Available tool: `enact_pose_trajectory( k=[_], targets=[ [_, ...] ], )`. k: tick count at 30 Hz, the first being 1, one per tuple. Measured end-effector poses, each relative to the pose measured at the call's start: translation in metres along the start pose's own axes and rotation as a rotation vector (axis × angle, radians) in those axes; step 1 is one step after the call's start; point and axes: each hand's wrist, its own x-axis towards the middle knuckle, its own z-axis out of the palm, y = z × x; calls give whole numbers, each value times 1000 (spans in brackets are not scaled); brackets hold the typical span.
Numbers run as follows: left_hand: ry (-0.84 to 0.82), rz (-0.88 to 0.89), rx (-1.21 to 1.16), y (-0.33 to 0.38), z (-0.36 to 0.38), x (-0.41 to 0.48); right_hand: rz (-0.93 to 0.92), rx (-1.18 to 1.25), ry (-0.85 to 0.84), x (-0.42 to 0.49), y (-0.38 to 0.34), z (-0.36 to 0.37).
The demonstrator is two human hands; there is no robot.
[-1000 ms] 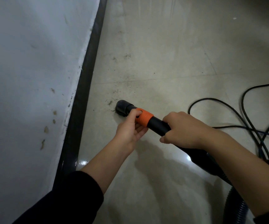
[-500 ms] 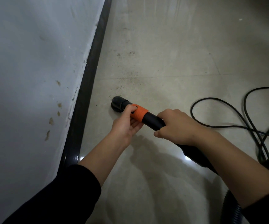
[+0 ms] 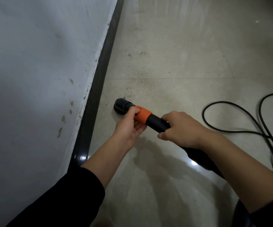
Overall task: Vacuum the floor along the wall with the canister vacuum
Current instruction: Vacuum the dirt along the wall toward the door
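Observation:
A black vacuum nozzle (image 3: 120, 106) with an orange collar (image 3: 143, 116) points down at the beige tiled floor (image 3: 173, 59), close to the black baseboard (image 3: 99, 82) of the white wall (image 3: 34, 63). My left hand (image 3: 129, 126) grips the tube at the orange collar, thumb on top. My right hand (image 3: 180, 130) is wrapped around the black tube just behind it. The ribbed hose (image 3: 242, 215) runs off under my right forearm at the bottom right. Dark dust specks (image 3: 137, 89) lie on the floor just beyond the nozzle.
A black power cord (image 3: 240, 118) loops on the floor to the right of my hands. The wall carries brown stains (image 3: 63, 118) low down. More grit (image 3: 135, 54) lies farther along the floor near the baseboard.
The nozzle and both hands have moved forward along the wall toward the dust specks, and slightly closer to the baseboard. Both grips are unchanged.

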Motion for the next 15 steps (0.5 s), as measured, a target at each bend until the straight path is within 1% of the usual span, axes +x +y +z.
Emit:
enact_pose_trajectory(
  k=[15],
  targets=[
    [38, 22, -19, 11, -22, 0, -68, -10, -7, 12, -20, 11]
  ],
)
